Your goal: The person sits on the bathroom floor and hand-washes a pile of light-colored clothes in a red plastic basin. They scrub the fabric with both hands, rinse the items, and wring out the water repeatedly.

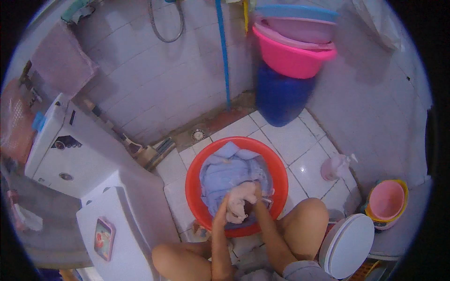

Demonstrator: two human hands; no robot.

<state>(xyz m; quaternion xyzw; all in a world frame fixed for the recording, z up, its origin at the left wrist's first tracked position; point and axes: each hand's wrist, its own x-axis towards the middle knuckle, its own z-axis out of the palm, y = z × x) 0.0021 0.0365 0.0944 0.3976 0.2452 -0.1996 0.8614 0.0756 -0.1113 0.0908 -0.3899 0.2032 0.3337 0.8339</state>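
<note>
Pink cloth [240, 199] in both hands [221, 214] [259, 205], dark decal [71, 140] illegible.

Clothes [220, 173] in a tub [282, 185] on the floor [304, 173], toilet [112, 206] at left, basins [295, 56] atop a barrel [282, 100] behind.

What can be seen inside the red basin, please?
In the red basin, blue cloth shows, with pale pink cloth over part of it. What lies beneath them cannot be seen.
</note>
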